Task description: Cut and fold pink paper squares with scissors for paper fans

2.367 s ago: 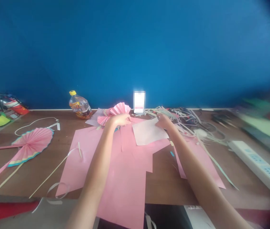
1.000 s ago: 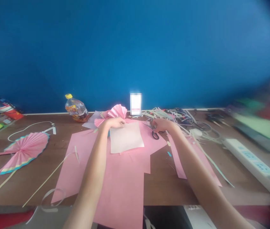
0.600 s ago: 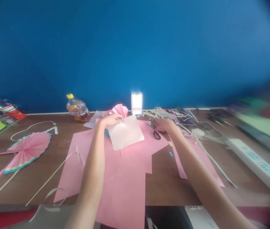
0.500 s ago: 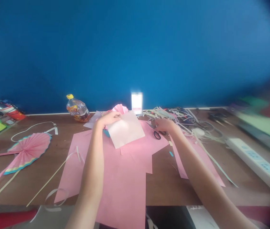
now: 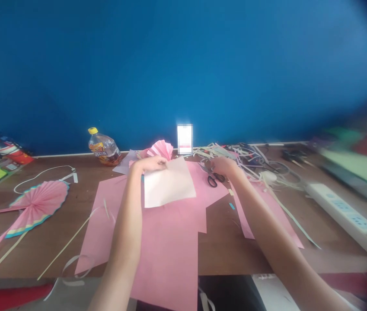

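Observation:
A pale, nearly square sheet of paper (image 5: 169,185) is pinched near its upper left by my left hand (image 5: 152,164). It lies slanted over larger pink sheets (image 5: 167,246) on the table. Farther right, my right hand (image 5: 224,166) has its fingers closed over the middle of the scissors (image 5: 212,182), whose dark handle loops point back toward me. The blades are mostly hidden by the fingers. Just behind my left hand stands a folded pink paper fan (image 5: 160,149).
At left lies a pink pleated fan (image 5: 40,205) with blue-yellow edging. A yellow-capped bottle (image 5: 103,149) and a lit phone-like screen (image 5: 185,139) stand near the blue wall. Paper strips (image 5: 244,155) pile up at the back right, near a white power strip (image 5: 343,218).
The pale sheet has turned and come slightly lower and left, with my left hand still pinching it. My right hand stays at the scissors. The view has shifted slightly.

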The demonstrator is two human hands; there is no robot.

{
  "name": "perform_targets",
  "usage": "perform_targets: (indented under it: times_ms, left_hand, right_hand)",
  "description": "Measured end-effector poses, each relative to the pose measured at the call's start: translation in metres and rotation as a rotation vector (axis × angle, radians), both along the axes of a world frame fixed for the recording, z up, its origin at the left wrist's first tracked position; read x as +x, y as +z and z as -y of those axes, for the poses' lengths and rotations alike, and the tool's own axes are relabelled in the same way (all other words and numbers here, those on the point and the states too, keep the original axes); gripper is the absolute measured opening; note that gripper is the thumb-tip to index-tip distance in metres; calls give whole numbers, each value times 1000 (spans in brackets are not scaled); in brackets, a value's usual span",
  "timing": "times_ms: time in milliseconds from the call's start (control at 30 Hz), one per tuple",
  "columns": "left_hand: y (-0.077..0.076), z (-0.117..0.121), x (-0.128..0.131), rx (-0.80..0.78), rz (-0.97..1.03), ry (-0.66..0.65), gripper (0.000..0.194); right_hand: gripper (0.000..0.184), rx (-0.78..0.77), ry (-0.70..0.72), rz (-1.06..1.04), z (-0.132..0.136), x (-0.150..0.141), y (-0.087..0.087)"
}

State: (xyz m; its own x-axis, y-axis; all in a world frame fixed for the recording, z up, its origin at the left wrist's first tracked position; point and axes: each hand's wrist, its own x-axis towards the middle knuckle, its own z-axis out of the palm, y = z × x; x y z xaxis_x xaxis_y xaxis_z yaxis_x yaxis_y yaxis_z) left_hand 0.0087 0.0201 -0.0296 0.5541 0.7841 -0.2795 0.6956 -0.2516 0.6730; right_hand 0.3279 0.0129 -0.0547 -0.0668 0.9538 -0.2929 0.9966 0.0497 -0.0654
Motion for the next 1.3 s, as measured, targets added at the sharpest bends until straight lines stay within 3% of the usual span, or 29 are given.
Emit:
perform_targets:
  times_ms: [167,267,433,567,767,967,1100,1200,1300]
  left_hand:
    - [-15,-5,28,-95,-142,-166,19]
    - [-25,-10,43,-137,-228,-204,27]
    - [-33,-10,64,-226,-211,-341,36]
    - [-37,-7,72,-277,-235,-363,43]
    - [-37,-6,70,-276,-239,-359,49]
    - [-40,-1,83,-157,-187,-365,43]
    - [-46,3,95,-225,-151,-406,49]
    - [-45,1,97,-233,-131,-365,46]
    - [-39,-4,94,-30,94,-194,31]
  right_hand:
    - [22,-1,4,-4,-9,7,-12]
    - [25,4,-21,-1,-12,7,-18]
    - [34,54,-69,-12,-14,9,-24]
    - [42,239,-180,-72,-14,12,-31]
    - [25,320,-256,-157,-18,13,-41]
    - [19,535,-364,-341,-17,10,-21]
    - [16,671,-388,-617,-13,9,-6]
    - [10,634,-303,-880,-7,7,3]
    - [10,453,-137,-1058,1,2,10]
